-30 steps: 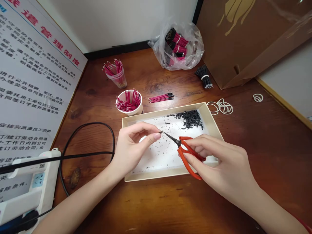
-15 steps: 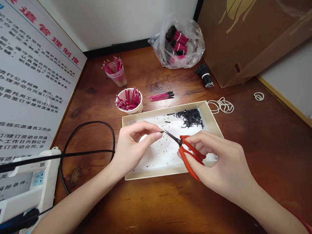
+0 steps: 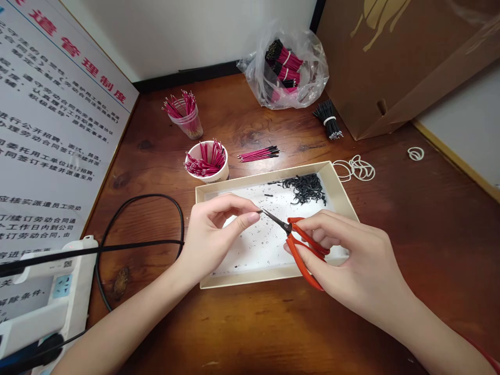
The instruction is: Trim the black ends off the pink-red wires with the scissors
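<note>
My left hand (image 3: 214,234) hovers over a shallow cream tray (image 3: 242,279), its thumb and forefinger pinched on something too small to make out. My right hand (image 3: 353,260) grips red-handled scissors (image 3: 300,245), whose dark blades point left and touch the pinched fingertips. The tray's white floor is speckled with tiny cut bits, and a heap of black wire scraps (image 3: 305,188) lies in its far right corner.
Behind the tray a white cup (image 3: 208,162) and a clear cup (image 3: 186,119) hold pink wires; loose pink wires (image 3: 258,154), a black bundle (image 3: 328,120), a plastic bag of bundles (image 3: 287,70), rubber bands (image 3: 357,169) and a brown box (image 3: 390,62) lie around. A power strip (image 3: 42,291) with black cable (image 3: 136,242) sits left.
The hands and scissors have barely shifted; the scissor tips stay at the pinched left fingertips.
</note>
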Motion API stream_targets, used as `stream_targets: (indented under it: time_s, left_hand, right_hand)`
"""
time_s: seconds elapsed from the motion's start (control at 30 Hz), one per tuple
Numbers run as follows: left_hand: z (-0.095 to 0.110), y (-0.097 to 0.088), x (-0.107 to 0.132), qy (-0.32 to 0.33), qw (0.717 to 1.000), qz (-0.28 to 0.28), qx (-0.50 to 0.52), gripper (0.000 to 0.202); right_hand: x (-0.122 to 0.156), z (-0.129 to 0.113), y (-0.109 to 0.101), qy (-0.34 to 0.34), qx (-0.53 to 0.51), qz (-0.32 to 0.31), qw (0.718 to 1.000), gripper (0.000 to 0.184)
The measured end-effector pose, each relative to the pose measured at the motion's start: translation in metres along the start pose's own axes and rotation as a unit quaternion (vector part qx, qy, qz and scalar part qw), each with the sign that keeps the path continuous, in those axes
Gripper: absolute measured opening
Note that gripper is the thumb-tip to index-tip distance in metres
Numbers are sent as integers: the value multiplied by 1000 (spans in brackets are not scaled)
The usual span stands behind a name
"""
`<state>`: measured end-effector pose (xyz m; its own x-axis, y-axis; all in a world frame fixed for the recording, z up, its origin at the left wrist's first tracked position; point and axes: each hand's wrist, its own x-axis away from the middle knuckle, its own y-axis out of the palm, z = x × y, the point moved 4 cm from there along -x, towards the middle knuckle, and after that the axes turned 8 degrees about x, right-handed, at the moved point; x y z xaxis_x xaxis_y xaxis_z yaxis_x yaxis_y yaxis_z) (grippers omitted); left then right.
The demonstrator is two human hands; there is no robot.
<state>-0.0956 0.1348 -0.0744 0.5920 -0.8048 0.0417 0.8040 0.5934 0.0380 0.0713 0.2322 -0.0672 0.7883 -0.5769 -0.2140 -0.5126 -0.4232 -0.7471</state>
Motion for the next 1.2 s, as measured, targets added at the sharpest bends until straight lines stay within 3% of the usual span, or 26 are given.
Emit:
stream_targets:
  time_s: [0.57, 0.9, 1.2]
  left_hand:
    - [1, 0, 1, -3, 1000, 3, -2, 7]
    - [2, 1, 0, 40, 999, -18, 2, 15]
    - [1, 0, -1, 35, 999, -18, 14, 16]
  right_hand:
    - [1, 1, 1, -2, -5, 2, 1000, 5]
    - [1, -1, -2, -17, -14, -10, 1000, 9]
    - [1, -1, -2, -21, -9, -7, 1000, 10]
